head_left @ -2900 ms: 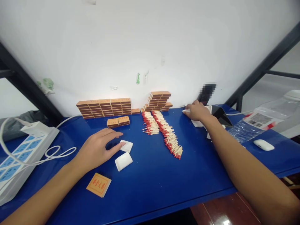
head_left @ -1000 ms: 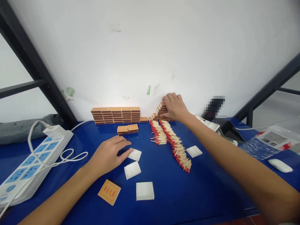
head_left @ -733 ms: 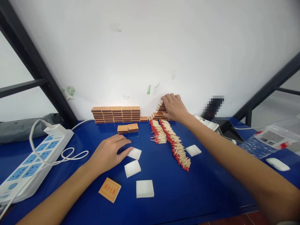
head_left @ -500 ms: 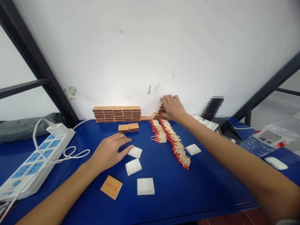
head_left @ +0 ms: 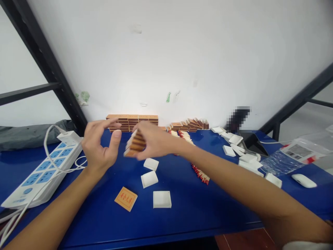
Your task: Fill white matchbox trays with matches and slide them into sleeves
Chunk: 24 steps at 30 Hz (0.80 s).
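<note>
My right hand (head_left: 153,140) grips a small stack of matchbox sleeves (head_left: 135,143), held tilted above the table and blurred by motion. To its left my left hand (head_left: 102,144) is raised with thumb and fingers apart and holds nothing. Behind both hands a neat block of stacked matchboxes (head_left: 122,122) stands against the wall. Several more sleeves (head_left: 191,124) lean in a slanted row to its right. Two rows of red-tipped matches (head_left: 201,174) lie partly hidden under my right forearm. White trays (head_left: 149,179) and one flat orange matchbox (head_left: 126,199) lie in front.
At left sits a white power strip (head_left: 49,166) with a looping cable. Many white trays (head_left: 248,158) are heaped at right, beside a black dustpan-like object (head_left: 256,143), a plastic bag (head_left: 291,158) and a white mouse-shaped thing (head_left: 304,181). Black metal posts flank the blue table (head_left: 192,208).
My right hand has carried the stack of sleeves leftward and nearer from the slanted row by the wall. My left hand has lifted and moved left, away from the white trays.
</note>
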### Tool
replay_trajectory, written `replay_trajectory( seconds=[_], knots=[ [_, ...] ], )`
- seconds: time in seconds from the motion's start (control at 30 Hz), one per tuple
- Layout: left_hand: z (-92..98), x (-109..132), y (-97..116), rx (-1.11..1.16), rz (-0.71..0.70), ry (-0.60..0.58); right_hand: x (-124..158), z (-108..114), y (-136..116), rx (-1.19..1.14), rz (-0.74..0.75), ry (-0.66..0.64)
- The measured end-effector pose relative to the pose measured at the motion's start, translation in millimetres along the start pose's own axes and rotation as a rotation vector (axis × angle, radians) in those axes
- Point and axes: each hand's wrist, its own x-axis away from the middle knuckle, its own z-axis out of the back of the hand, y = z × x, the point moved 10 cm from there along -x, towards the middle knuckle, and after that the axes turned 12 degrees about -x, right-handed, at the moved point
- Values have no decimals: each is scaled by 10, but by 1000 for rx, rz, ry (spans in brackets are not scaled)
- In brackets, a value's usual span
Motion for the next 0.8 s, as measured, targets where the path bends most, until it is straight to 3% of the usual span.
replay_trajectory(
  seconds=[0.1, 0.2, 0.33, 0.43, 0.5, 0.63, 0.8],
  knots=[
    [54, -39, -33, 39, -5, 35, -253, -655, -244, -59, 73, -148],
    [-5, -53, -18, 39, -38, 31, -404, -863, -211, -98, 91, -173],
    [-161, -25, 82, -13, -144, -13, -336, -492, 84, -46, 108, -151],
    [-286, 40, 198, -8, -260, -84, -139, -51, 581, 71, -54, -75],
    [-351, 102, 282, 5, -338, -134, 5, 110, 895, 132, -169, -43],
    [-444, 228, 418, -10, -450, -210, 100, -1, 1183, 155, -225, -54],
    [-456, 265, 448, -15, -480, -210, -15, -252, 1251, 146, -256, -99]
  ],
)
